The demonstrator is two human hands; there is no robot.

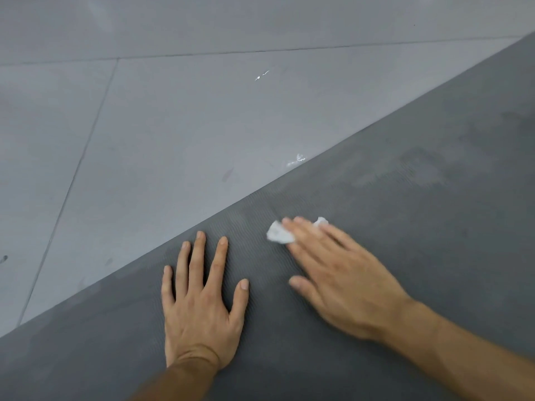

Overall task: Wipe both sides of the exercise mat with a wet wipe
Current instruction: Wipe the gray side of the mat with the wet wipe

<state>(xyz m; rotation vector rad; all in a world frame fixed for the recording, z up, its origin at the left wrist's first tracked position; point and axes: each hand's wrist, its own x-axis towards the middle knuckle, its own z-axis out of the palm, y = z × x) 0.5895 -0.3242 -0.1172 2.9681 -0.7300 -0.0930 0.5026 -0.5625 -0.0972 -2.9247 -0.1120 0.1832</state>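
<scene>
**Wiping pass near the mat's long edge, one face up**

The dark grey ribbed foam exercise mat point(405, 256) is lying flat on the pale grey tiled floor point(144, 125), its long edge running diagonally across the view. The left hand point(202, 302) is resting palm-down on the mat just inside that edge, fingers point(199, 250) spread wide and holding nothing; it appears to be pinning the mat. The right hand point(335, 273) is pressing a small crumpled white wet wipe point(278, 233) against the mat surface under nearly straight fingers, the wipe peeking out at the fingertips; the hand is blurred, so a stroke is probably under way.

Darker patches point(422, 169) farther along the mat look damp, suggesting that area is wiped. Small glints on the floor beside the edge may be moisture.

Handling judgement: the mat looks light, soft and flexible, with a grippy ribbed face, so it may creep or ripple under a firm stroke unless held. For flipping, the long edge or a corner seems the best hold. The wipe is limp and thin; flat finger pressure suits it better than pinching.
</scene>
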